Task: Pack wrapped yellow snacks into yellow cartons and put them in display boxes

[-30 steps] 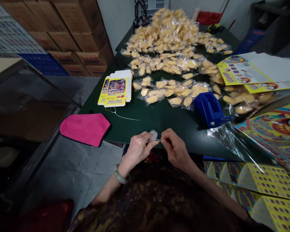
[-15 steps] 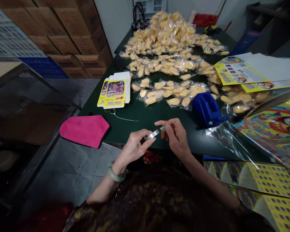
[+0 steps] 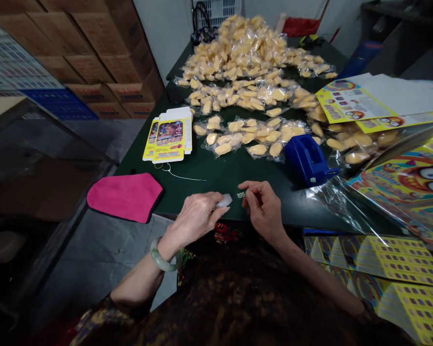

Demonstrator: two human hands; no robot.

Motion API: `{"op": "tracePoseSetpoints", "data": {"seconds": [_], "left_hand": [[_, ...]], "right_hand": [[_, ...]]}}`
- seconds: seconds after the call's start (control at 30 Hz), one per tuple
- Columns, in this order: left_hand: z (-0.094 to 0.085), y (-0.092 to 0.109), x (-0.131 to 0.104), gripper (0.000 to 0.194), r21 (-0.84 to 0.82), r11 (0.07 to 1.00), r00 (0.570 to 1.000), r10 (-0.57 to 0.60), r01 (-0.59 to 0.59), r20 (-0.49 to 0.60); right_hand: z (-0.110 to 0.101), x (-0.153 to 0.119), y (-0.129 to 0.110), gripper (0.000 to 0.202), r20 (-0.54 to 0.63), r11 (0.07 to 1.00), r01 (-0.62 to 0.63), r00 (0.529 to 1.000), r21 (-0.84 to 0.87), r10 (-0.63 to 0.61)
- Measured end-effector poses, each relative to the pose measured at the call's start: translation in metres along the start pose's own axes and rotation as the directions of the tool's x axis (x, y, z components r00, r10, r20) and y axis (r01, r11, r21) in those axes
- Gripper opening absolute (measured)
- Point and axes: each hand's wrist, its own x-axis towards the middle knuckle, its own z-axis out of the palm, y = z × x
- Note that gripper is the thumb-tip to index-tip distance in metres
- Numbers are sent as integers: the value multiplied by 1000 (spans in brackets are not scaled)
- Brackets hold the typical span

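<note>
1. Dark green tabletop (image 3: 231, 168) spreads ahead; taking the hands as the clock's centre, bagged yellow pieces (image 3: 252, 53) heap up at 12 o'clock, with cardboard boxes (image 3: 90, 53) beyond, near 11.
2. Left hand (image 3: 198, 214): thumb and fingers close on a pale piece (image 3: 223, 201), perhaps a tape roll; its full shape is hidden.
3. Right hand (image 3: 265, 209): half-curled, its thumb at a small patterned strip (image 3: 241, 195), apparently pinching it. Strip and pale piece lie at the clock's centre, just apart.
4. Fine fingertip work seems to be the step in hand. A light pinch by the strip's edge should serve best; if it is sticky, pressing its face would glue it to the skin.
5. Steadying the pale piece firmly in the left hand, while the right does the small moves, should stop it turning.
6. Keeping the gap between them narrow should help both to line up, and stop the strip folding over.
7. Pose: left forearm comes in from between 7 and 8 o'clock, back of the hand up, bracelet (image 3: 162, 259) at the wrist. Right forearm comes from between 4 and 5, index finger reaching toward 9.
8. Nearby, a blue dispenser (image 3: 308, 161) stands at 2 o'clock, a white thread (image 3: 187, 178) lies at 10, and pink cloth (image 3: 124, 197) at 9.
</note>
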Motion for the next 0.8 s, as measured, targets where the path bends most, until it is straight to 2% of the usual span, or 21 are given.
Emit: {"op": "tracePoseSetpoints", "data": {"seconds": [0.1,0.17,0.23,0.3,0.37,0.5,0.57,0.67,0.8], "left_hand": [[-3,0,-2,27,-105,994,1000,-20,20,0],[-2,0,-2,17,-29,999,999,-40,41,14],[1,-1,-3,15,110,993,997,-50,44,54],[5,-2,-3,20,160,987,996,-35,23,77],[7,-3,-3,22,110,994,998,-9,2,60],[3,-7,-2,21,27,999,995,22,-25,98],[1,-6,-1,19,69,997,990,19,-29,139],[-2,-4,2,17,217,976,984,-11,-29,180],[-3,-1,3,19,327,944,981,-18,-46,191]], "right_hand": [[3,0,-5,18,66,968,-125,991,219,113],[4,0,-7,19,111,911,-205,978,357,177],[4,2,-9,19,113,878,-223,975,424,192],[2,4,-8,19,103,872,-225,974,435,201],[-1,7,-7,22,130,858,-275,961,433,243],[-1,12,-4,29,297,742,-479,877,469,379],[2,12,-3,31,338,678,-555,832,482,440],[6,13,-4,34,351,624,-624,781,471,516],[5,17,-3,56,322,663,-620,785,420,530]]}}
